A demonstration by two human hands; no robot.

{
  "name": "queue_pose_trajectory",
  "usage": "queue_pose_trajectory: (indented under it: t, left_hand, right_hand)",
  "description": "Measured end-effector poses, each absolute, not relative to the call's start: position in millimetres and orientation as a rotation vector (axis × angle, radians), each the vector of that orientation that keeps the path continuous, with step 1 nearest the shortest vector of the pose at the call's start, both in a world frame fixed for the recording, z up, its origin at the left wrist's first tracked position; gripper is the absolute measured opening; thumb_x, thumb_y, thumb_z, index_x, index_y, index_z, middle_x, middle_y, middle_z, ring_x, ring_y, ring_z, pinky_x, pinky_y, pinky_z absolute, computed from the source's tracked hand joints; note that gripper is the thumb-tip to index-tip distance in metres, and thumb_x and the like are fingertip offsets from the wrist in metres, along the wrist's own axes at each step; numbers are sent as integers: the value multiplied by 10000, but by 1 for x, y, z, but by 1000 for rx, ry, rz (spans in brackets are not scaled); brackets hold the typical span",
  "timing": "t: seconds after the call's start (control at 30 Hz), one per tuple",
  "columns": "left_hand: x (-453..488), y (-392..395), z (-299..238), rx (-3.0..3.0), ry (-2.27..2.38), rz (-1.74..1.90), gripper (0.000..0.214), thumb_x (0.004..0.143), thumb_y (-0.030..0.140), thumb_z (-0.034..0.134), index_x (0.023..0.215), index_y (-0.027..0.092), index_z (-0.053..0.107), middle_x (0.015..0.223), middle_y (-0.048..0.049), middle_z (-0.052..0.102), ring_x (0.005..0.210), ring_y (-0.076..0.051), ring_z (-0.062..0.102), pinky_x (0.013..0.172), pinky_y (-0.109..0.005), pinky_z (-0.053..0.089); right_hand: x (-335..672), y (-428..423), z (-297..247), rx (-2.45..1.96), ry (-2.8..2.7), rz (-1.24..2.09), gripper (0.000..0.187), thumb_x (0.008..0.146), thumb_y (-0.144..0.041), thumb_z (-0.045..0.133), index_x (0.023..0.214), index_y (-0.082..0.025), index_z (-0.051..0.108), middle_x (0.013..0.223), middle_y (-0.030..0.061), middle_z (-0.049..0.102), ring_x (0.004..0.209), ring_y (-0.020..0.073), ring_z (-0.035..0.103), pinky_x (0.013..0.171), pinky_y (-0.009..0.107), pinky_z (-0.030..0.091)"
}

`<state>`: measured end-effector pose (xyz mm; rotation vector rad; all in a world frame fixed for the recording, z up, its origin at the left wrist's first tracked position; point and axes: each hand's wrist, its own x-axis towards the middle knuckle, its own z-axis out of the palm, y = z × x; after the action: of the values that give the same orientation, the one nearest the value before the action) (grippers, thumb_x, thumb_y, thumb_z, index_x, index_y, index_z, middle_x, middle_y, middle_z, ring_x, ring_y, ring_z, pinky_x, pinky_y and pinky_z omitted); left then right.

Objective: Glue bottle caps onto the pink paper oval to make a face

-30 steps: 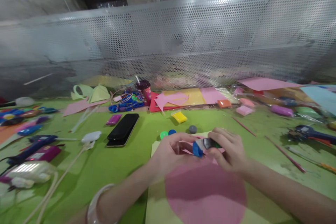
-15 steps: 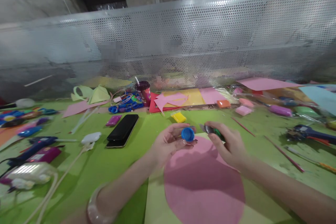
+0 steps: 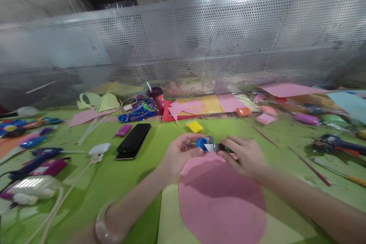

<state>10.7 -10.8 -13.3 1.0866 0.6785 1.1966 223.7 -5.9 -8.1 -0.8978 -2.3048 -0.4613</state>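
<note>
Between the fingers and thumb of my left hand (image 3: 184, 154) is a blue bottle cap (image 3: 201, 144), its opening turned toward the right. My right hand (image 3: 243, 154) is closed around a utility knife (image 3: 219, 147) with a dark and green handle, mostly hidden by the fingers. The knife's bare blade (image 3: 209, 147) points left and meets the cap's rim; I cannot tell how deep it reaches. Under both hands lies a rounded pink paper shape (image 3: 223, 198) on a pale yellow sheet (image 3: 168, 217).
A phone (image 3: 134, 141) lies to the left, near a white cable plug (image 3: 99, 149) and a glue gun (image 3: 36, 160). A yellow clay packet (image 3: 195, 126) sits just beyond my hands. Pliers-like tool (image 3: 340, 145) rests at right. A perforated metal panel (image 3: 183, 45) stands behind.
The knife has moved left, so its blade now meets the cap. My left hand has turned the cap's opening from facing me toward the knife.
</note>
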Motion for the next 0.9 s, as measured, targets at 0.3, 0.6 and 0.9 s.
queue_pose_trajectory:
  t: [0.3,0.6,0.9]
  left_hand:
    - [10,-16,-4,1142,828,1168,302,580,127,796,864,188,713,803,-2,737,724,-129,665,746,-280,541]
    - [7,-15,-13,1177,819,1114,323,622,222,797,935,185,724,909,-50,742,790,-165,677,793,-324,539]
    - [12,-18,-12,1050,696,1064,357,599,303,826,925,192,734,844,-37,745,700,-136,690,696,-249,559]
  right_hand:
    - [223,-5,-9,-916,-2320,-526,313,942,-361,376,835,-167,597,649,20,605,537,133,538,488,251,298]
    - [223,-5,-10,-863,-2310,-594,347,951,-364,358,811,-161,603,620,21,579,532,137,511,481,254,290]
    - [228,1,-7,-709,-2252,-653,323,959,-359,351,850,-164,585,634,29,593,535,133,495,504,248,328]
